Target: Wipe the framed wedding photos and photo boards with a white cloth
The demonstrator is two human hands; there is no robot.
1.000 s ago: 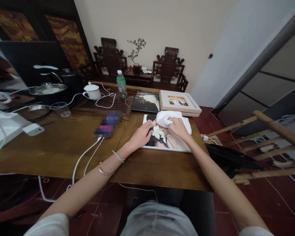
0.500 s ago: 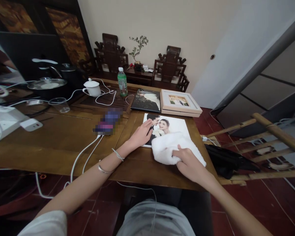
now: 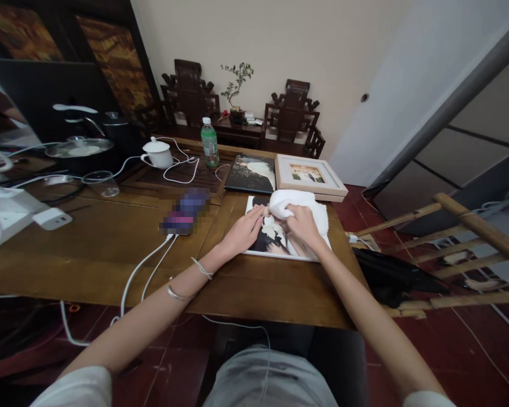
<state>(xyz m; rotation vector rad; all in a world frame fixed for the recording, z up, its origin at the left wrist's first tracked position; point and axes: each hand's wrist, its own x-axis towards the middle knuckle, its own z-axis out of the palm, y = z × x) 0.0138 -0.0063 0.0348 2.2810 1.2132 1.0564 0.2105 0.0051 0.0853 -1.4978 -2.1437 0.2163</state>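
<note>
A photo album [image 3: 275, 243] with a couple printed on its cover lies flat near the right end of the wooden table. My left hand [image 3: 244, 229] rests open on the album's left edge, fingers stretched out. Gripped in my right hand [image 3: 302, 225] is a white towel [image 3: 307, 202], pressed on the upper right part of the cover and hiding it. Behind the album lie a dark photo book [image 3: 251, 174] and a pale picture frame [image 3: 311, 175], side by side.
Left of the album lies a phone [image 3: 185, 212], blurred out, with a white cable. Farther back stand a green-labelled bottle [image 3: 210, 144], a lidded white cup [image 3: 158, 154], a clear plastic cup [image 3: 102, 183] and a pot [image 3: 80, 152]. A wooden rack [image 3: 432, 212] stands right of the table.
My right hand has moved the towel away from me, from the album's lower right to its upper right, uncovering the lower part of the cover. My left hand has stayed in place.
</note>
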